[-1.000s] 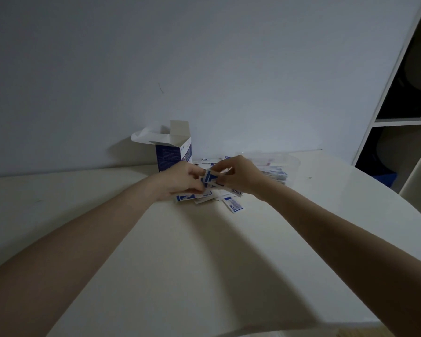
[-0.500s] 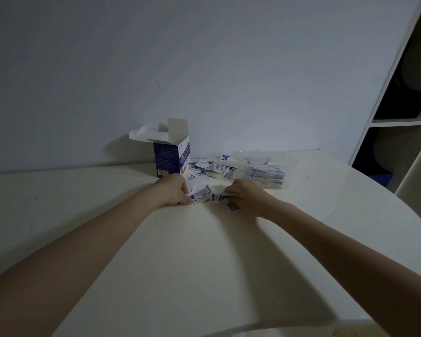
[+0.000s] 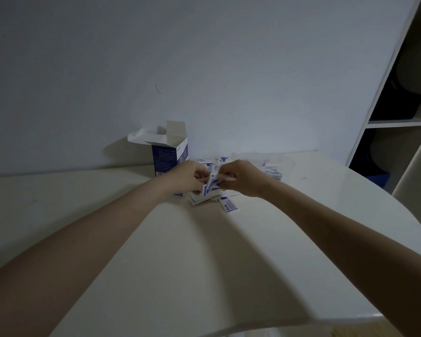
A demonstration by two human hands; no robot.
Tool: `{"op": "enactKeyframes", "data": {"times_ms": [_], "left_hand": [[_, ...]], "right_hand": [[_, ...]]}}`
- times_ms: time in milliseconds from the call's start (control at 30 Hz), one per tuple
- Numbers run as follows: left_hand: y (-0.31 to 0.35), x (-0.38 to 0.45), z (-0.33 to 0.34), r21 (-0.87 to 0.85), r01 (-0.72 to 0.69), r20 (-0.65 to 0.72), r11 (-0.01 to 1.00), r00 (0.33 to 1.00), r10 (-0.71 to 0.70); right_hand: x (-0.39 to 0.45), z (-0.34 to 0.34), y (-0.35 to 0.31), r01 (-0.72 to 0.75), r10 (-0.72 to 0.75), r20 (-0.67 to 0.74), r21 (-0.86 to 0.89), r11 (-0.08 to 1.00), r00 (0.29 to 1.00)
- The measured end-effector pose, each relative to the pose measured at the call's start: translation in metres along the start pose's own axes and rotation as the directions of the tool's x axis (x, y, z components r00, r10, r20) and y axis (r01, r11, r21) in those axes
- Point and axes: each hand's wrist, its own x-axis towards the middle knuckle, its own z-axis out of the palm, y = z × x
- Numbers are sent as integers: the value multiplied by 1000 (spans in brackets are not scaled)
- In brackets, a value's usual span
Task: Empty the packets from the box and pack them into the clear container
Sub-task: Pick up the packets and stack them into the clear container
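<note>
Two bare forearms reaching in from the near edge of a smooth, matte off-white table (image 3: pixel 156 251) with a rounded right side. Farthest left, standing upright against the plain wall: one cardboard box (image 3: pixel 169 158), blue and white print, rectangular, top flaps folded open, inside hidden from this angle. Just right of its base, touching or nearly so: left hand (image 3: pixel 187 177), fingers curled narrow around a small fanned bunch of packets (image 3: pixel 213 186), flat, thin, glossy white with blue bands, too overlapped and blurred to count. Below the bunch, lying flat on the tabletop: a loose scatter of more of the same, one lone packet (image 3: pixel 229 205) clear of the rest on the near right, another peeking out under the left wrist. Behind the hands, a further few against the wall, partly hidden. Next along: right hand (image 3: pixel 241 178), fingertips pinched shut on the same bunch from the opposite side, knuckles toward the camera. Just behind and right of it: one clear container (image 3: pixel 287 162), thin transparent plastic, low with rounded corners, open on top, holding a layer of blue-and-white packets, number not readable. Far right: white shelving (image 3: pixel 399 122) with dark compartments.
</note>
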Motion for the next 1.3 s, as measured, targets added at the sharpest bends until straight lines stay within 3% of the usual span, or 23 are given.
{"op": "enactKeyframes", "data": {"times_ms": [133,233,433,533,733,900,967,1033,1167,1233,1300], "left_hand": [[3,6,10,38,-62,87,997,994,59],[4,4,17,37,-43,130,998,991,38],[2,2,31,200,-37,140,979,990,9],[6,2,35,180,-55,126,982,992,32],[13,6,43,-4,-19,91,1000,996,19],[10,3,43,-28,22,41,999,999,-21],[9,7,39,-112,38,10,993,999,-37],[14,16,30,-228,29,-96,973,994,-52],[46,40,8,-615,-21,-230,788,961,-154],[61,56,4,-581,-24,-278,814,945,-170],[73,70,6,-295,21,-338,955,933,-125]], "right_hand": [[-7,-2,14,-28,24,-45,-89,996,999],[-14,1,26,-19,23,24,-128,992,999],[-22,1,44,-15,61,194,-232,973,979],[-25,-8,55,-49,104,220,-243,969,970],[-28,-12,61,-140,150,180,-69,988,972],[-30,-10,57,-103,122,181,-115,988,976],[-28,-14,58,-101,109,151,-57,993,983],[-21,-26,59,-129,128,24,26,991,991],[-4,-65,65,-147,277,-233,456,878,932],[4,-80,69,-168,340,-277,498,851,899],[12,-89,74,-263,408,-271,444,857,872]]}}
